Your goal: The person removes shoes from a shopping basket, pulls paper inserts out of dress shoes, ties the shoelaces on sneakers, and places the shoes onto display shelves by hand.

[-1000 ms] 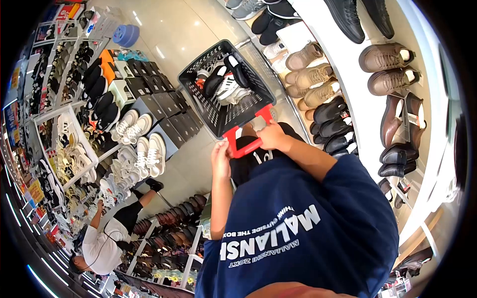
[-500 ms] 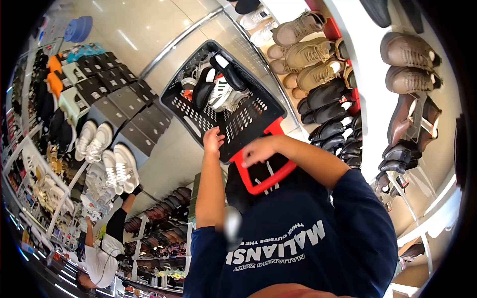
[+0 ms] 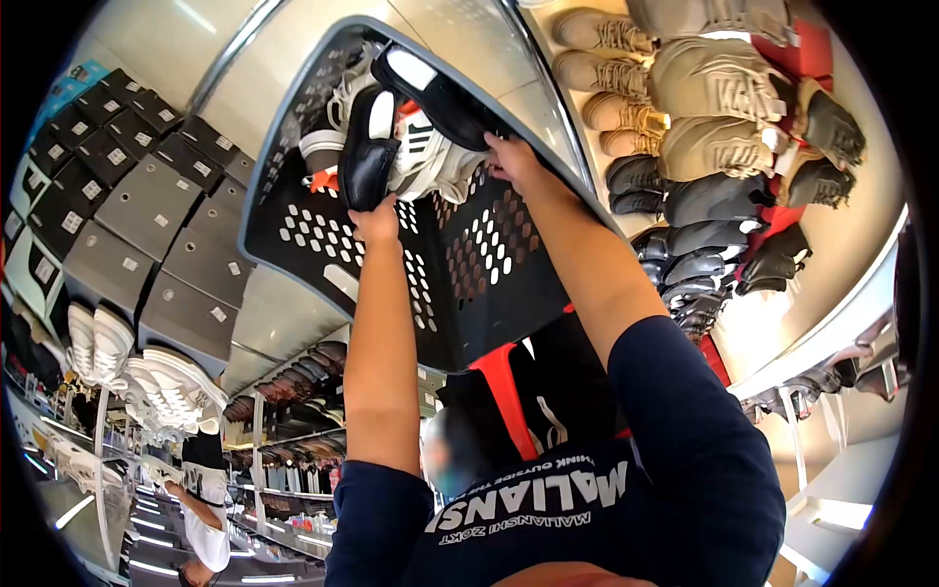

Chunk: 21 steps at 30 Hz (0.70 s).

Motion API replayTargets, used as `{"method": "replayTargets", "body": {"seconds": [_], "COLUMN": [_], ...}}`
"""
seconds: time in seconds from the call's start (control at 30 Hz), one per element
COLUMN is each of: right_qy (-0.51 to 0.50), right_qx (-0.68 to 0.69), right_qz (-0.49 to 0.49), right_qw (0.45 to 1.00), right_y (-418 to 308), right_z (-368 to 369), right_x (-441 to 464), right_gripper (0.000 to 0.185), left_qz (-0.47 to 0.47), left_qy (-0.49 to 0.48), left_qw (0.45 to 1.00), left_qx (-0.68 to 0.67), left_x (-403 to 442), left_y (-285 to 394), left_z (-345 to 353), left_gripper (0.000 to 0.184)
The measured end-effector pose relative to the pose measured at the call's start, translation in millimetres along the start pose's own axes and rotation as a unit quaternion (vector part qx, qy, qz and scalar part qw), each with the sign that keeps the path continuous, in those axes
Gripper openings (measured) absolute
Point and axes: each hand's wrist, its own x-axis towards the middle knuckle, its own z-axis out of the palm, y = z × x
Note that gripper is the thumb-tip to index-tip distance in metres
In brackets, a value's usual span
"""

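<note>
A black perforated basket (image 3: 489, 293) with a red handle (image 3: 509, 406) stands before me, several shoes inside. My left hand (image 3: 376, 219) is closed on the toe of a black slip-on shoe (image 3: 367, 161) with a pale insole. My right hand (image 3: 509, 161) has its fingers on the end of a second black shoe (image 3: 435, 93), near the basket's right wall. Between and below these two lie white sneakers with dark stripes (image 3: 421, 157). At the left inside the basket are a grey-and-white shoe (image 3: 321, 147) and something orange (image 3: 321, 179).
Stacked grey shoe boxes (image 3: 147, 205) stand at the left, with white sneakers (image 3: 171, 386) below them. On the right, shelves hold tan shoes (image 3: 719, 78) and black shoes (image 3: 714, 201). A person in a white shirt (image 3: 203, 528) is at the lower left. A metal rail (image 3: 230, 54) runs behind.
Both hands have left the handle area and reached into the basket, taking hold of the black shoes. The basket appears larger and nearer, and the view has shifted.
</note>
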Motion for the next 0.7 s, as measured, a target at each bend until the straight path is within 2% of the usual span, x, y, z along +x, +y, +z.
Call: {"method": "replayTargets", "body": {"seconds": [0.03,0.07,0.1,0.17,0.2,0.23,0.33,0.37,0.4,0.43,0.47,0.5,0.53,0.57,0.6,0.63,0.67,0.7], "right_qy": [0.021,0.066,0.062,0.066,0.046,0.030,-0.009,-0.088,-0.235,-0.263,-0.312,-0.339,-0.267,-0.323,-0.381,-0.328,-0.261,-0.279], "right_qx": [0.024,0.034,-0.020,-0.049,0.004,0.058,0.185,0.193,0.238,0.226,0.176,-0.103,-0.204,-0.119,0.057,0.266,0.222,0.206], "right_qz": [0.004,-0.049,-0.082,-0.112,-0.084,-0.054,0.015,0.008,-0.011,-0.027,0.014,-0.337,-0.523,-0.398,-0.162,0.074,0.073,0.073], "right_qw": [0.999,0.996,0.995,0.990,0.995,0.996,0.983,0.977,0.942,0.937,0.934,0.872,0.783,0.850,0.909,0.903,0.937,0.935], "right_y": [-5,-2,14,30,24,18,-2,-5,-6,-3,1,20,13,29,15,-3,-11,-6], "right_z": [6,14,14,19,19,20,22,19,19,21,19,17,12,27,26,26,23,22], "right_x": [4,12,41,63,53,43,3,-6,-9,-9,1,8,-6,-11,-38,-69,-94,-108], "right_gripper": [0.081,0.083,0.081,0.079,0.078,0.077,0.075,0.074,0.069,0.059,0.052,0.048,0.047,0.042,0.043,0.044,0.044,0.045], "left_qz": [-0.011,-0.029,-0.047,-0.022,-0.009,-0.010,0.051,0.078,0.087,0.095,0.080,0.037,0.019,-0.034,-0.063,-0.042,-0.080,-0.084], "left_qy": [0.008,0.030,0.052,0.032,0.022,0.029,-0.034,-0.034,-0.086,-0.139,-0.215,-0.274,-0.354,-0.422,-0.431,-0.428,-0.373,-0.381], "left_qw": [1.000,0.999,0.997,0.992,0.986,0.990,0.995,0.992,0.989,0.983,0.973,0.953,0.910,0.839,0.805,0.798,0.826,0.823], "left_qx": [-0.006,0.011,0.027,0.121,0.167,0.139,0.073,0.095,0.085,0.074,0.007,-0.123,-0.217,-0.342,-0.403,-0.422,-0.415,-0.412], "left_x": [3,1,-6,-5,-6,-10,22,21,14,7,-16,-27,-8,0,-43,-68,-81,-94], "left_y": [5,6,11,10,9,7,-25,-32,-31,-30,-21,-21,-40,-49,-21,-15,-20,-27], "left_z": [5,8,9,6,3,0,-2,1,1,1,-1,-3,-6,-14,-25,-36,-48,-66], "left_gripper": [0.120,0.117,0.113,0.106,0.103,0.097,0.095,0.087,0.078,0.068,0.061,0.047,0.041,0.044,0.048,0.048,0.047,0.046]}}
